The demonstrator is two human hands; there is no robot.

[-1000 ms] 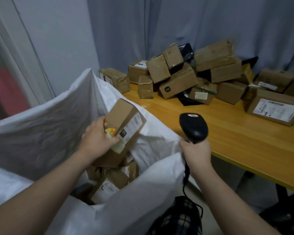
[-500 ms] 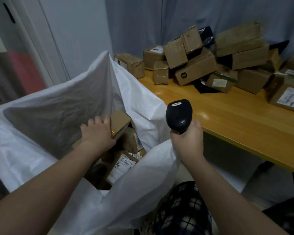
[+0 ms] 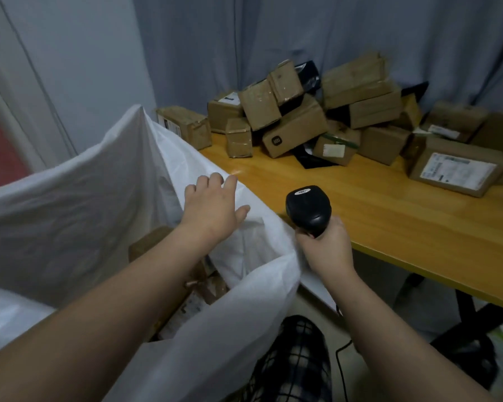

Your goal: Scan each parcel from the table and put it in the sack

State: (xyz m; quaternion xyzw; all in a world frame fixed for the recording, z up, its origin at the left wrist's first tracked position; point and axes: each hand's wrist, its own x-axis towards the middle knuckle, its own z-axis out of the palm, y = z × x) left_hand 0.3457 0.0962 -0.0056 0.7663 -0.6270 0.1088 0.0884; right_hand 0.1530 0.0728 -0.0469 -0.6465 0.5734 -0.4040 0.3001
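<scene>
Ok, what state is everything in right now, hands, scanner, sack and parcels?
Left hand: empty, fingers relaxed, above the sack's rim.
Right hand: gripping the scanner.
Sack: open, boxes inside.
Parcels: heaped at the back of the table.

One sack, one scanner, two hands

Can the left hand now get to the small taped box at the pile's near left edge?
Probably yes. The left hand is empty and open above the edge of the sack, and only bare table lies between it and the small taped box.
</scene>
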